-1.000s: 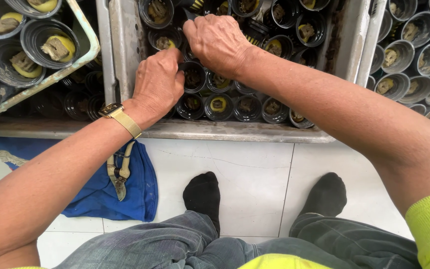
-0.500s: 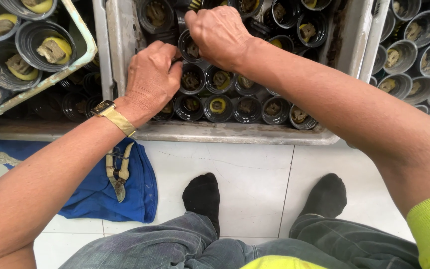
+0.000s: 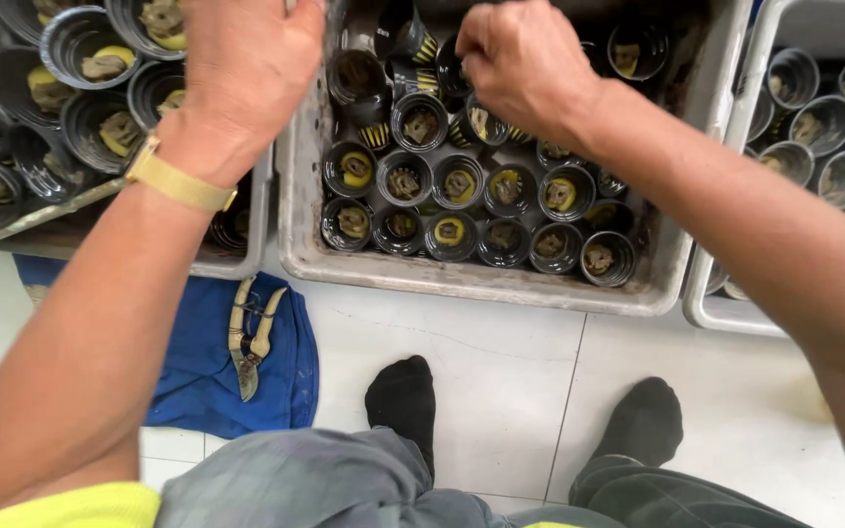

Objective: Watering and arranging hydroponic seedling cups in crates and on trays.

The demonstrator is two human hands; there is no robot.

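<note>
Hidden or unclear: the fingers of the left hand (image 3: 246, 68) run past the top edge, so its grip cannot be told. The right hand (image 3: 525, 64) is curled closed, knuckles up, over the rear pots; what its fingertips pinch is masked by the hand itself. Trays at far left and far right are cut off by the frame edges. The person's torso shows only as slivers of yellow-green sleeve at the bottom corners.

Item 1: grey plastic tray (image 3: 481, 284), middle, resting on the white tiled floor (image 3: 501, 381). Rim scuffed and soiled.

Item 2: small black pots (image 3: 457, 186), round, packed in rows touching one another inside the grey tray. Each holds a brownish plug, some ringed with yellow. Pots at the rear lie tilted, showing yellow-striped sides.

Item 3: larger black pots (image 3: 80, 49) in the left tray, same brown and yellow contents, partly under the left hand.

Item 4: pots in the right tray (image 3: 823, 122), greyer, contents hard to make out.

Item 5: gold wristwatch (image 3: 178, 181) on the left wrist.

Item 6: blue cloth (image 3: 198, 381) on the floor, just under the left tray; pruning shears (image 3: 251, 337) with pale handles lie on it.

Item 7: two feet in black socks (image 3: 403, 401) near the middle tray.
</note>
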